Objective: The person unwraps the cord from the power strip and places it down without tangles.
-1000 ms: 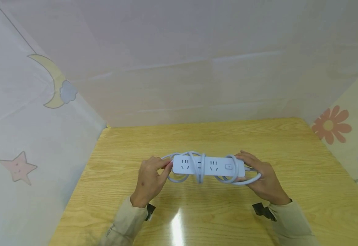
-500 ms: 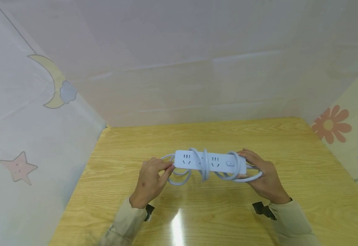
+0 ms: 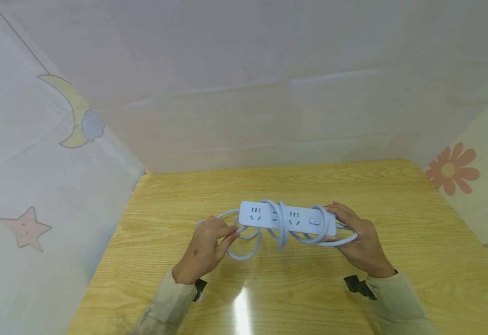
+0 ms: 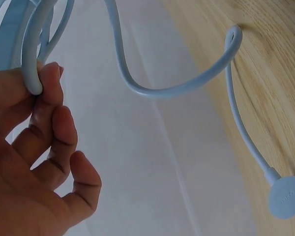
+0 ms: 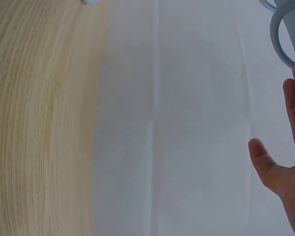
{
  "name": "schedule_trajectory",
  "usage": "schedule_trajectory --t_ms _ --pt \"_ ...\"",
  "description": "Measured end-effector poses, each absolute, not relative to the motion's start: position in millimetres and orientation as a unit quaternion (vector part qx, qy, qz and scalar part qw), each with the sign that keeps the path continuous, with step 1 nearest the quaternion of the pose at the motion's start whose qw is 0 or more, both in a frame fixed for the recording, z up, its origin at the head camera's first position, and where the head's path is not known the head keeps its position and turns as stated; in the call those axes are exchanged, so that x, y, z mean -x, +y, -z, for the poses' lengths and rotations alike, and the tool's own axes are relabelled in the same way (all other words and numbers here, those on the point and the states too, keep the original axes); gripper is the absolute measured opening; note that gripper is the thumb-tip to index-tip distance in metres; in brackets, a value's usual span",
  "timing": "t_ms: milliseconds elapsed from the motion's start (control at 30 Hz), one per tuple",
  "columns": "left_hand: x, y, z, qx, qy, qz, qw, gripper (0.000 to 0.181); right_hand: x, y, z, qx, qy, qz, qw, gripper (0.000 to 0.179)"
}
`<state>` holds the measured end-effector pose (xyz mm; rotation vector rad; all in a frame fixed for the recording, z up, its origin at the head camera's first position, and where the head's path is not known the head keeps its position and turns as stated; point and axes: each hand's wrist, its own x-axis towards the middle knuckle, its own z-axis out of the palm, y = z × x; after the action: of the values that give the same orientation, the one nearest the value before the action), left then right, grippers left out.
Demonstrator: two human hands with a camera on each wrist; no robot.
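A white power strip [image 3: 264,216] is held up above the table, its sockets and switch facing me, with its own cord wound round it in loops. At its left end my left hand [image 3: 203,246] pinches the cord [image 4: 32,59] between thumb and fingertips; the other fingers are curled loosely. From there the cord runs off in a bend to a round, flat plug [image 4: 286,196] in the left wrist view, close to the wood. My right hand [image 3: 363,246] grips the strip's right end, where the cord comes out. Only part of that grip shows in the right wrist view.
Beneath both hands lies a wood-grain table [image 3: 294,293] with a bright glare streak near its front. A pale sheet wall [image 3: 244,116] rises behind its far edge. Printed sheets with a moon [image 3: 70,100] and a flower [image 3: 448,170] flank the sides.
The left hand has shifted slightly left and away from the strip's end, drawing cord with it. The strip's left end has risen and the strip now slants; the right hand stays put.
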<state>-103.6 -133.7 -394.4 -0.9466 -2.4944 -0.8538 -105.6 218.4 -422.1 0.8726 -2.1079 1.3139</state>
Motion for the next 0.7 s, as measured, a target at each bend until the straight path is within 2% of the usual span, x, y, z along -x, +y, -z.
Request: schedule_trajectory --t_ms 433,700 --pt "101.8 -137.2 396.8 0.414 -0.844 0.317 0.123 0.008 108.6 216.0 425.1 -0.331 -0.757 -0.487 0.282 0.061" --pt "99.6 -135.2 398.8 0.429 -0.839 0.321 0.092 0.010 111.2 215.5 431.0 -0.328 -0.754 -0.486 0.297 0.063"
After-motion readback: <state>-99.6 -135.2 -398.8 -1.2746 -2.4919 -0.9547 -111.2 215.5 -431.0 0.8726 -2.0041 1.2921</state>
